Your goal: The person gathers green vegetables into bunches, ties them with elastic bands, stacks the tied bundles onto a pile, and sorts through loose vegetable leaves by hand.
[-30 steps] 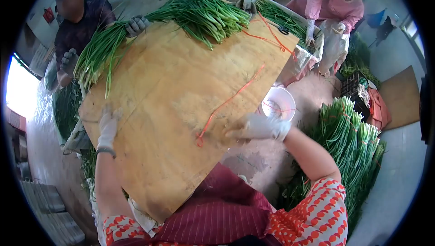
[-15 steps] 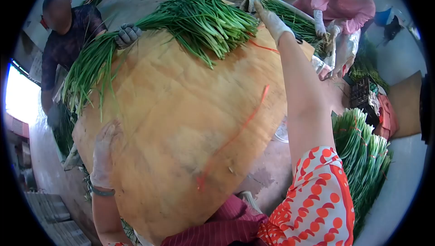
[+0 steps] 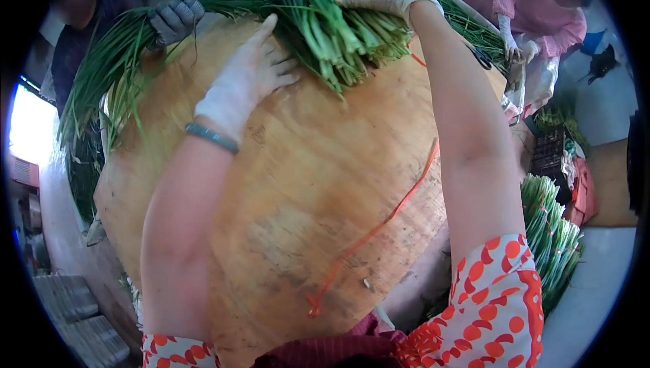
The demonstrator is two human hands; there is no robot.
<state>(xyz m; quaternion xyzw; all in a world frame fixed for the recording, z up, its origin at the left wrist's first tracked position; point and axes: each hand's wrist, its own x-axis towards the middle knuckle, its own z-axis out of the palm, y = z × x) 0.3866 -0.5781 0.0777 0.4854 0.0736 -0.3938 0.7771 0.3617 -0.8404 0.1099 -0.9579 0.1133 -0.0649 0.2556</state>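
Note:
A large pile of green chives lies across the far side of the wooden board, its pale cut ends towards the right. My left hand, in a white glove, is at the near left edge of the pile with its fingers spread. Over the stem ends at the right, my gloved right hand reaches with fingers stretched out against the chives; part of it is hard to make out. A red tie string lies on the right part of the board, between my forearms.
Across at the left, a co-worker's grey-gloved hand is on the leafy ends. Another person in pink works at the far right beside more greens. Tied chive bundles stand at right, near a black crate. Scissors lie by my right forearm.
My left hand has moved forward from the board's left edge to the pile. My right hand has come inward over the stem ends. The view has shifted slightly.

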